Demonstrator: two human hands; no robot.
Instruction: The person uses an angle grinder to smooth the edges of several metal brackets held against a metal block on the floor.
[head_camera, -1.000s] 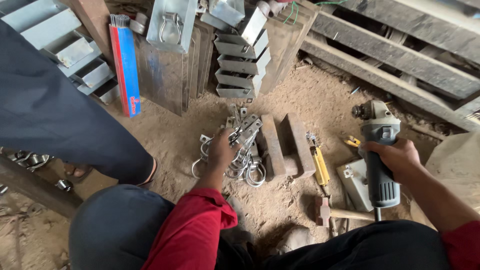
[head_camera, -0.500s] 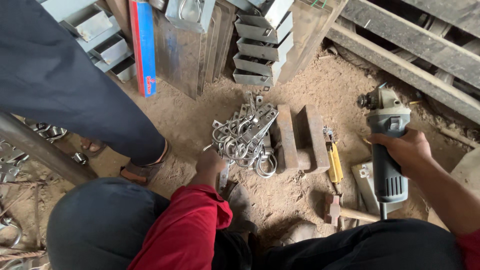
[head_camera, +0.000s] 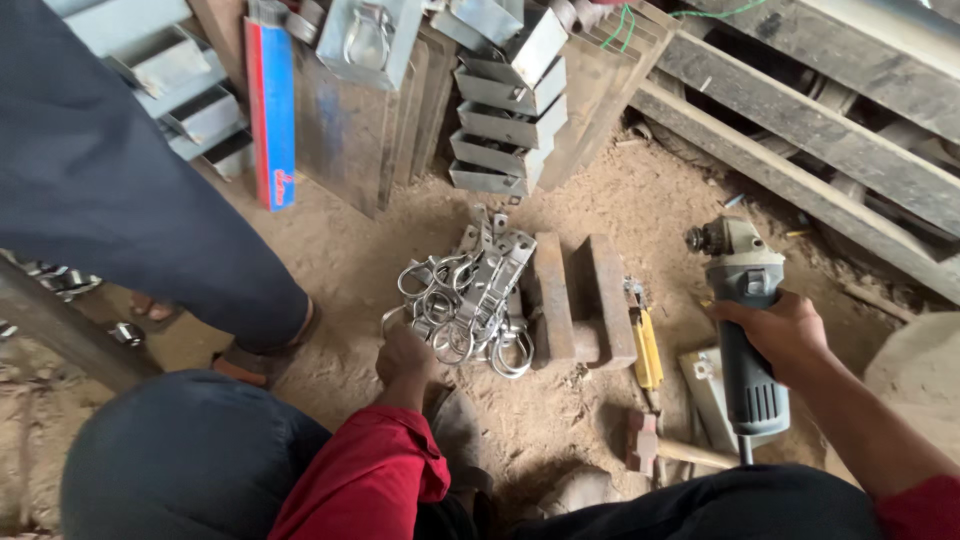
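Observation:
My right hand (head_camera: 785, 335) grips a grey angle grinder (head_camera: 745, 325) by its body, disc end pointing away from me, held above the sandy ground. My left hand (head_camera: 405, 355), in a red sleeve, reaches down to the near edge of a pile of shiny metal ring hasps (head_camera: 470, 300) and closes on one of the pieces at the pile's left side. A rusty steel block (head_camera: 580, 300) lies right of the pile.
Another person's dark-trousered leg (head_camera: 150, 200) and sandalled foot stand at the left. A yellow-handled tool (head_camera: 648, 345) and a hammer (head_camera: 665, 450) lie near the block. Stacked metal brackets (head_camera: 500, 110), sheet plates and wooden beams (head_camera: 820, 130) line the far side.
The view has shifted so the pile sits lower and more central. My left hand has drawn back from the top of the pile to its near left edge. The grinder stays held.

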